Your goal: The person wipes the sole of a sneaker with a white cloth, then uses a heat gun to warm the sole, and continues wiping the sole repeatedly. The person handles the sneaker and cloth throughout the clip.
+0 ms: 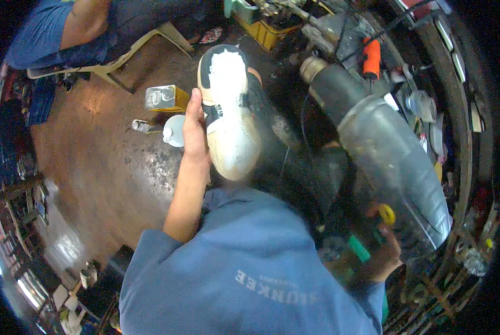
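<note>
My left hand (196, 130) grips a shoe (233, 146) with its sole turned up; the sole is pale, with dark parts near the heel and a bright white area down the middle. To the right and lower down, my right hand (388, 247) is blurred, close to a yellow ring-shaped thing (387, 214), perhaps a tape roll, that seems to be at its fingers. A green object (359, 248) lies beside that hand. Left of the shoe stand a yellow metal can (166, 99), a small bottle (141, 125) and a translucent round container (175, 131).
Another person (78, 29) sits on a plastic chair (120, 58) at the upper left. A large dark cylindrical piece (384, 138) slants along my right side. Beyond are an orange cylinder (372, 57) and a yellow crate (266, 35). Clutter lines the lower left.
</note>
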A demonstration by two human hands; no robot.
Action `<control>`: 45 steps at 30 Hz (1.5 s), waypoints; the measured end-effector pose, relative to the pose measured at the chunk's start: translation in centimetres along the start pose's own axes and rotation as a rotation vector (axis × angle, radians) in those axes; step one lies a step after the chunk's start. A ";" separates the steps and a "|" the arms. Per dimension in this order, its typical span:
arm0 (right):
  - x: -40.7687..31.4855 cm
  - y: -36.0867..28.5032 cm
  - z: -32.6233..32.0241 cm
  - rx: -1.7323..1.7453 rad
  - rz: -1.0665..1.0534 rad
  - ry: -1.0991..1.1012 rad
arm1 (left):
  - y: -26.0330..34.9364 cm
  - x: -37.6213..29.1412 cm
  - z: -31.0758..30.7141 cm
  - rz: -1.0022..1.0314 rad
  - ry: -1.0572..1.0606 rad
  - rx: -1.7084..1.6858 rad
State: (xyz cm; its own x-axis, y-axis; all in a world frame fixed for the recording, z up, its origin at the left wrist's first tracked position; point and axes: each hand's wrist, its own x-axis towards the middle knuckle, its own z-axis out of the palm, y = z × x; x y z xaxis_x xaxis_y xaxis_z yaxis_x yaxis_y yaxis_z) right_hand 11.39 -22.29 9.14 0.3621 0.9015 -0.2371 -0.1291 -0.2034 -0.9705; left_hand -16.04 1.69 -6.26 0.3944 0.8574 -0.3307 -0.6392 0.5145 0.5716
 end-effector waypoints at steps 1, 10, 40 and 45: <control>-0.5 0.3 0.0 -0.050 0.005 0.030 | -0.1 0.1 -0.1 -0.037 0.055 0.024; -1.3 1.0 2.4 -0.267 0.024 0.130 | 0.7 0.7 -0.5 -0.081 0.041 0.001; 1.0 -1.7 7.8 -0.253 -0.027 0.381 | 2.2 -0.2 -0.4 -0.152 0.035 0.129; 1.2 -1.9 8.4 -0.200 -0.028 0.423 | 2.2 -0.1 -0.4 -0.186 -0.005 0.084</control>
State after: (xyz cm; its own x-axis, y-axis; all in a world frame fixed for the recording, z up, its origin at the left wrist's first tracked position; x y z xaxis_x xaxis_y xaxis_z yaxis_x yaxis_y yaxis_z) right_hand 4.35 -17.58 11.07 0.7128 0.6812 -0.1670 0.0518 -0.2886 -0.9561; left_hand -17.79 2.79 -5.29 0.5040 0.7473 -0.4329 -0.4980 0.6610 0.5613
